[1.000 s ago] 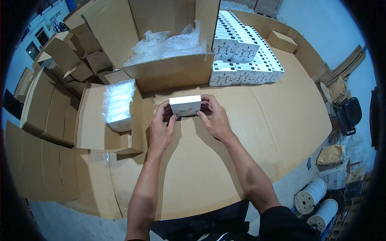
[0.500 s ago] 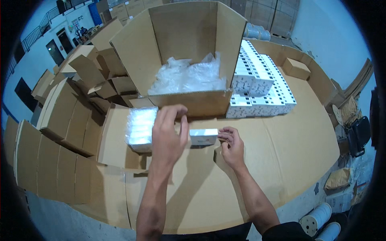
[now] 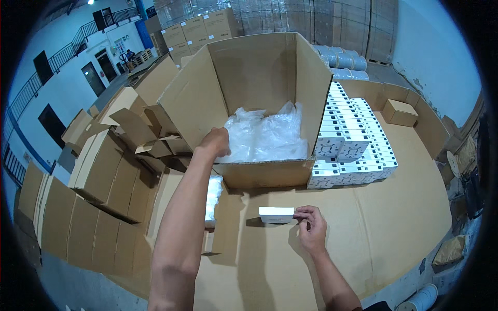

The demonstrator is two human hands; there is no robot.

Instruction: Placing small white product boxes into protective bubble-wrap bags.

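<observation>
My left hand point(image 3: 217, 142) reaches over the near left wall of a large open carton point(image 3: 262, 176), against the clear plastic bags point(image 3: 267, 136) heaped inside. Its fingertips are hidden, so whether they grip a bag does not show. On the cardboard-covered table, my right hand point(image 3: 312, 228) pinches the right end of a small white box point(image 3: 276, 214). Partly behind my left forearm, a smaller open carton point(image 3: 226, 223) holds bubble-wrapped packs point(image 3: 212, 199).
Right of the large carton, several white printed boxes point(image 3: 353, 150) stand stacked in rows. A small brown carton point(image 3: 400, 113) sits at the far right by the table's cardboard rim. Brown cartons point(image 3: 98, 207) line the left side. Wrapped spools point(image 3: 342, 58) lie behind.
My left hand has gone from above the small carton up and forward into the large carton's plastic bags. My right hand stays at the white box's end. The view has tilted up.
</observation>
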